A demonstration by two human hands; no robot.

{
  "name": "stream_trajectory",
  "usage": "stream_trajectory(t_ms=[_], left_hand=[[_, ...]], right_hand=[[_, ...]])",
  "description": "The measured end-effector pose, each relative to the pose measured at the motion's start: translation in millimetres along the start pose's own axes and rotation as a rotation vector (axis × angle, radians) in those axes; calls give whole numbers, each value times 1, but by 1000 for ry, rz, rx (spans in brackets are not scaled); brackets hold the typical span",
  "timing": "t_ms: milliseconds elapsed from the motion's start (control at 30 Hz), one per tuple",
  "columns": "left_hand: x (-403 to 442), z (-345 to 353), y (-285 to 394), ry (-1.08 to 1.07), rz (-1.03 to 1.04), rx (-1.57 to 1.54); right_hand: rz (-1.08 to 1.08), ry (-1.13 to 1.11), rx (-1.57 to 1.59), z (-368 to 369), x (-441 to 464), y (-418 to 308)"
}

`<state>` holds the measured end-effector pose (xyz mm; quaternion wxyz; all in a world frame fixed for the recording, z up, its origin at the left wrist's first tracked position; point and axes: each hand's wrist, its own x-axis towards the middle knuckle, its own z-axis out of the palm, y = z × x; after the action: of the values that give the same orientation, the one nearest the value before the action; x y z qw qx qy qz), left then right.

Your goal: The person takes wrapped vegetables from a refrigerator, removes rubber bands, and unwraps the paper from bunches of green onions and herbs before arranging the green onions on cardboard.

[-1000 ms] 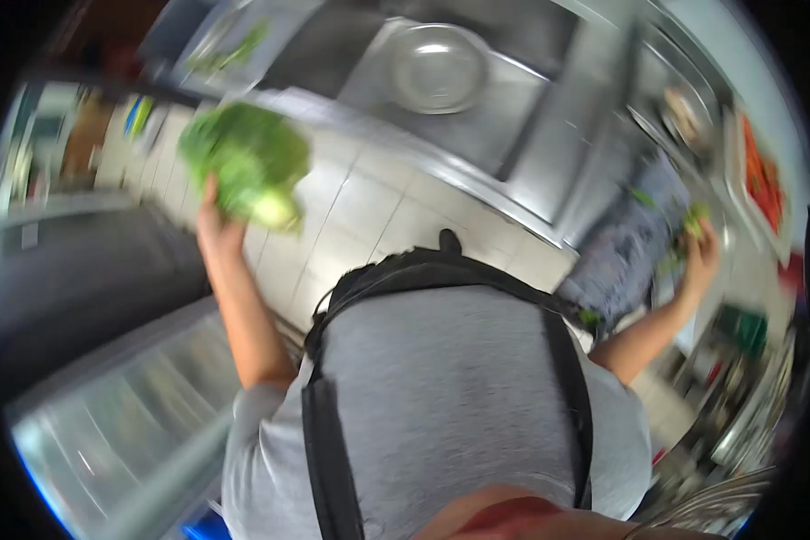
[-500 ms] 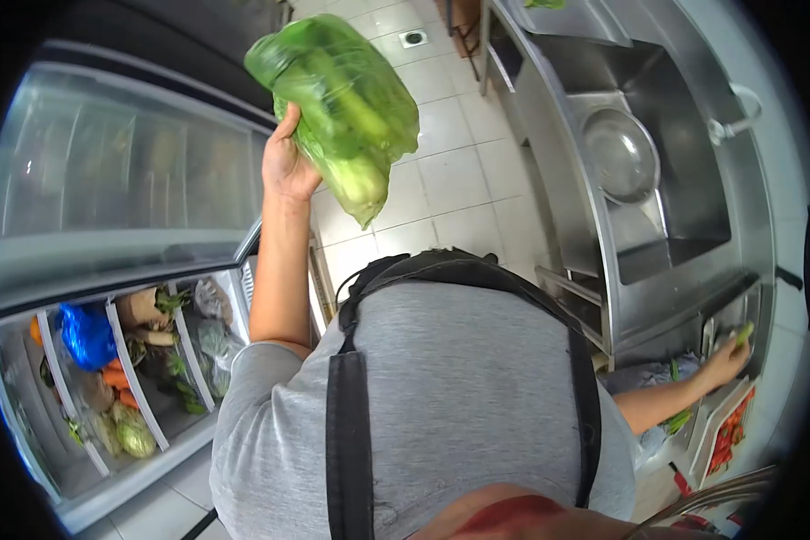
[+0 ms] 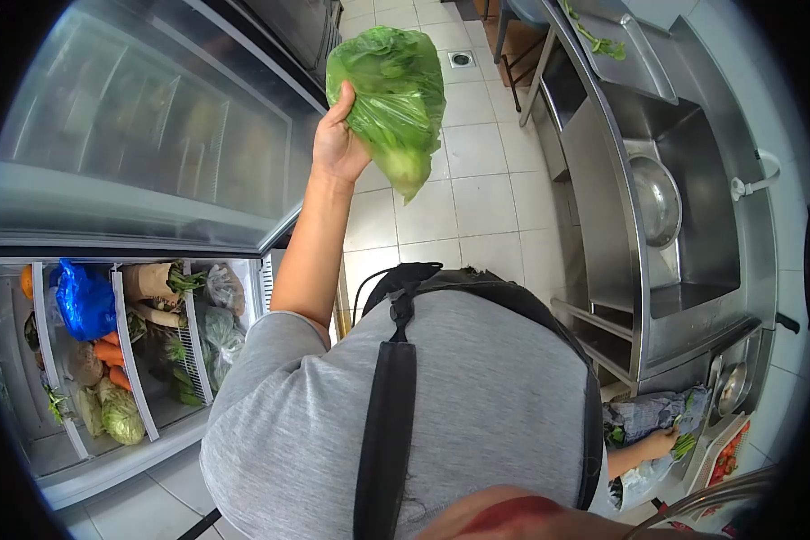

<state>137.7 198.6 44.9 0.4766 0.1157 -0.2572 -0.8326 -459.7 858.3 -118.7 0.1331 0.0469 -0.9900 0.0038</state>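
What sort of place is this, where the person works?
Probably a kitchen, perhaps a commercial one: a deep stainless-steel sink stands on one side, an open white refrigerator holding orange carrots on the other, and the bare left hand holds a green leafy vegetable in clear plastic.

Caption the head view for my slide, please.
Left hand holds plastic-wrapped leafy greens near an open refrigerator, right hand at green stalks.
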Motion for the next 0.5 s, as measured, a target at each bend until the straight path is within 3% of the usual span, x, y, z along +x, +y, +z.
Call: stream_trajectory(t_ms=[167,267,333,367,400,433,500], left_hand=[[-33,-11,33,99,42,31],[-56,-7,49,299,89,147],[-71,-8,50,412,98,262],[-80,-12,48,451,97,332],[-88,-14,43,555,71,441],[-96,-16,38,656,53,555],[-112,-34,29,749,28,737]], right_hand=[[112,-9,-166,-35,-1,-38],[50,54,-61,-35,15,-48],[-114,282,213,-24,27,-77],[-268,307,331,-38,22,-117],[-242,287,362,-26,27,-159],[-369,220,654,-65,2,-242],[-482,-2,863,-92,-7,-368]])
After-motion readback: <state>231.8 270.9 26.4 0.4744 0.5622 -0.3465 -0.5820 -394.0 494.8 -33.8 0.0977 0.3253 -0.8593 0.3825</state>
